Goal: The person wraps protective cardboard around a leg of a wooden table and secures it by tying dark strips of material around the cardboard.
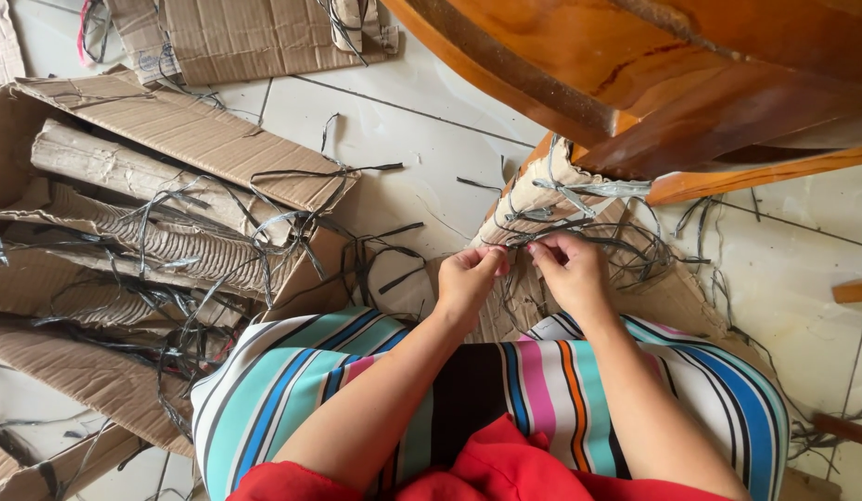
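**Pinching thin strands beside the cardboard roll: snaps and tangles were the risk**

Working just below the near end of the cardboard roll, both hands met over the person's striped skirt. The left hand was closed in a narrow grip, thumb and fingertips pressed on a thin dark strand. The right hand, just right of it, pinched the same strand or one beside it; which could not be told. The strand ran from the fingers straight into the tangle of strands wrapped on the roll's right side.

In my judgement, the main hazard was that tangle: a pull on one strand could have tightened the loops around it and knotted them harder. A sharp tug could have snapped the thin strip or slid it across the fingertips. The roll leaned against the wooden chair frame above it, so a sideways pull might have tipped it off onto the tiled floor.

Left of the roll, the flattened cardboard pile carried more loose strands that could have snagged anything dragged that way.
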